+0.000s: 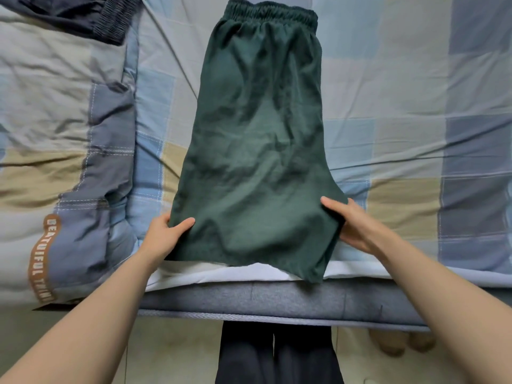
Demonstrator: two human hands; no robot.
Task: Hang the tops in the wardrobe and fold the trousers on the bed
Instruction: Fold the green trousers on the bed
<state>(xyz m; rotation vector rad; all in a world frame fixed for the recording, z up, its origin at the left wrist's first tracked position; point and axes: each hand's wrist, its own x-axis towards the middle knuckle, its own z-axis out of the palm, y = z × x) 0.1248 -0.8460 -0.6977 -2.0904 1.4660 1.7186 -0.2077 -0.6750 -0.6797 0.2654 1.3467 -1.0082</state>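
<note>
**Folding the green shorts: hem in hand, ready to fold up**

You are in the folding step, by my reading. Your left hand (166,234) pinches the near left corner of the green shorts (257,151), thumb on top and fingers tucked under the cloth. Your right hand (352,223) grips the near right edge the same way, thumb over, fingers beneath. The shorts lie lengthwise on the bed (401,106), already doubled leg on leg, with the hem hanging just past the mattress edge (277,297).

The next move likely calls for lifting both corners evenly and carrying the hem toward the waistband (271,12), keeping the sides lined up.

The cloth looks thin, soft and creased, so it may sag between your hands. The waistband is gathered elastic. Beyond, the checked sheet is lightly wrinkled; a padded quilt (55,134) lies bunched at left, with a dark garment (83,15) at the far corner.
</note>
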